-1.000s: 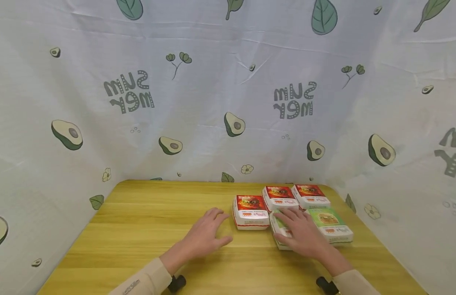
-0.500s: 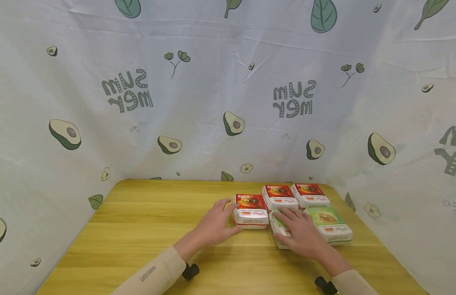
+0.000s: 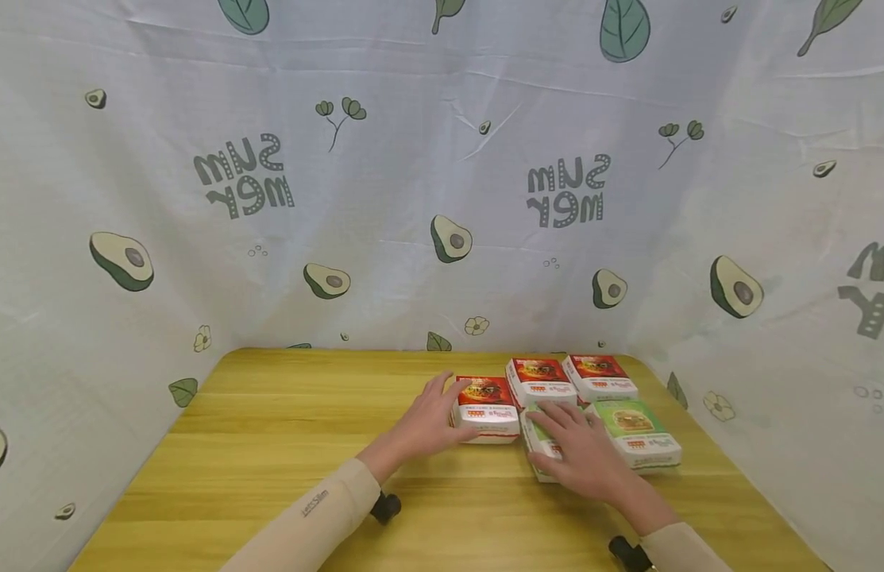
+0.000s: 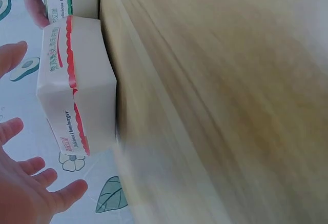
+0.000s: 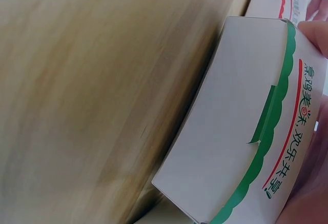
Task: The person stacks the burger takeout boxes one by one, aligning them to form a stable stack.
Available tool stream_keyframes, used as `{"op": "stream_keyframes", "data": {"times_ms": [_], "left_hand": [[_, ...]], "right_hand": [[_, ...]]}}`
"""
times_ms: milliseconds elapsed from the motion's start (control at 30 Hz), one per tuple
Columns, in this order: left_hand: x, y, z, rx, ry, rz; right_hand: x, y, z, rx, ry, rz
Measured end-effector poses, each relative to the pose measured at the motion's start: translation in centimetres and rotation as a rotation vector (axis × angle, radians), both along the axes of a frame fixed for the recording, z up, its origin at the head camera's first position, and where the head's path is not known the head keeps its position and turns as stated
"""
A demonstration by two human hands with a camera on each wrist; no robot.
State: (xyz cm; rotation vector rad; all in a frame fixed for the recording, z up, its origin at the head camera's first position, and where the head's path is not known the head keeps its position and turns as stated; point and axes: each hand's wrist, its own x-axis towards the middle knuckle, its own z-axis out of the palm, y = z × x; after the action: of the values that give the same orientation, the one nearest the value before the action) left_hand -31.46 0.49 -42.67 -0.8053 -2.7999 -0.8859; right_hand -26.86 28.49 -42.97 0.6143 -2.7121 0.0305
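My left hand (image 3: 429, 421) is beside the left red-topped burger box (image 3: 497, 415), thumb and fingers spread around its left end. In the left wrist view that box (image 4: 87, 88) stands on the table, with my fingertips near its left side and top. My right hand (image 3: 580, 457) rests on a green-topped burger box (image 3: 529, 437), fingers laid over its lid and partly hiding it. The right wrist view shows this box's white side (image 5: 230, 96) with a green scalloped lid edge, my thumb (image 5: 315, 34) at its corner.
Another green-topped box (image 3: 638, 433) sits right of my right hand. Behind stand two more red-topped boxes, one at the middle (image 3: 542, 381) and one at the far right (image 3: 600, 377). A wooden table (image 3: 284, 429) lies underneath, with an avocado-print cloth (image 3: 384, 199) at the back.
My left hand has moved right and forward, from short of the red-topped box to its left end. The right hand stays on the green-topped box, and the boxes have not moved.
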Motion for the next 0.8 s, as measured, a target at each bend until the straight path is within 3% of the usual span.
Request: {"op": "stream_keyframes", "data": {"times_ms": [200, 433, 800], "left_hand": [[-1.1, 0.4, -0.1, 0.001, -0.051, 0.001], [-2.4, 1.2, -0.1, -0.025, -0.037, -0.013], [-3.0, 2.0, -0.6, -0.041, -0.096, -0.018]], "right_hand": [[0.0, 0.1, 0.0, 0.0, -0.007, -0.001], [0.0, 0.1, -0.1, -0.007, -0.012, -0.004], [0.1, 0.0, 0.1, 0.006, -0.006, 0.001]]}}
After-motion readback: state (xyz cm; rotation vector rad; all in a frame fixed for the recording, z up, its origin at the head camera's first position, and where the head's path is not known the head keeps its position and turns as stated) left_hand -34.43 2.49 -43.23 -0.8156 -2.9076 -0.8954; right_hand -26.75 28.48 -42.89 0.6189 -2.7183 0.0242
